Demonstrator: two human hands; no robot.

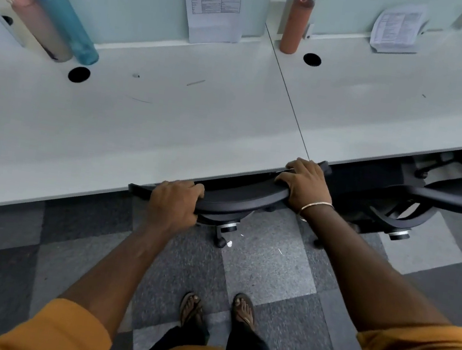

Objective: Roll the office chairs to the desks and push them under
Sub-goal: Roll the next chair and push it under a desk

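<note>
White desk (171, 125) spanning the view; black office chair (244, 197) nearly fully beneath its front edge, only the backrest top showing. Left hand (173, 205) and right hand (304, 185) each curl round that top rim. A second chair (428, 196) at right appears only partly tucked.

Both hands grip the black top edge of the chair back (238, 198) — the left hand (173, 204) at its left end, the right hand (304, 182) at its right end. The chair sits mostly under the front edge of the white desk (148, 121). A second chair (416, 201) stands just to the right, partly under the neighbouring desk.
</note>
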